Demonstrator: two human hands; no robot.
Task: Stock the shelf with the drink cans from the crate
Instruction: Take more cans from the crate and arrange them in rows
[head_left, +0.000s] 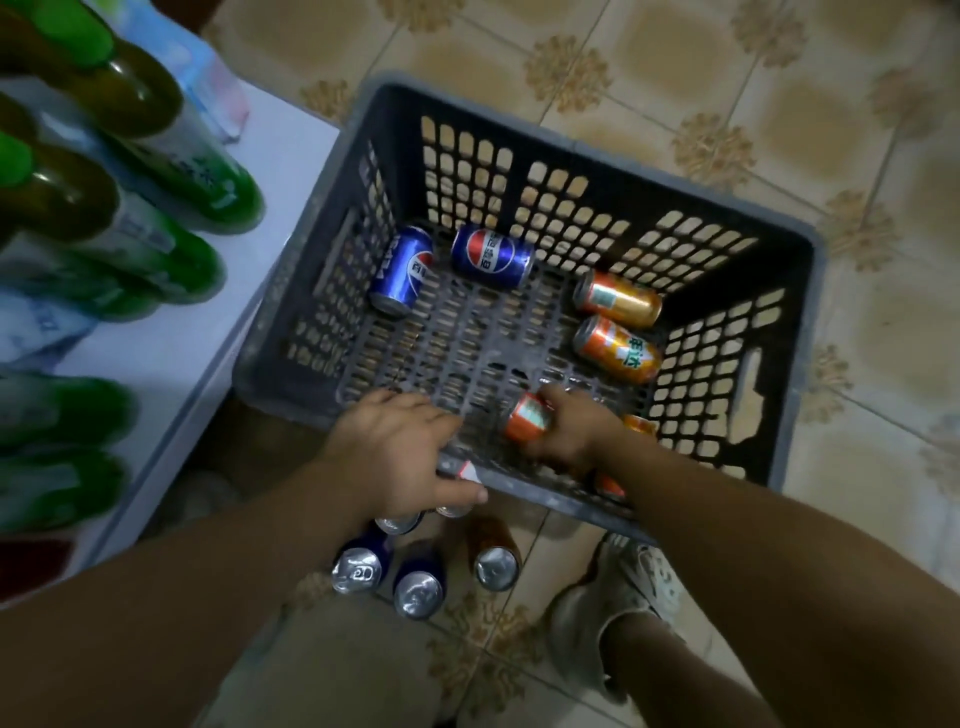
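Note:
A dark grey slatted crate (789, 322) stands on the tiled floor. Two blue cans (402, 270) (491, 257) lie at its back left, two orange cans (618, 299) (618, 351) at its right. My right hand (569, 431) is inside the crate near the front wall, its fingers curled round another orange can (524, 418). More orange shows just behind that wrist (639, 423). My left hand (402, 447) rests on the crate's near rim, fingers spread over it, thumb along the outside.
Several upright cans (418, 592) stand on the floor just in front of the crate, below my left hand. The white shelf (171, 358) at left carries green bottles (171, 156). My shoe (628, 582) is at lower right.

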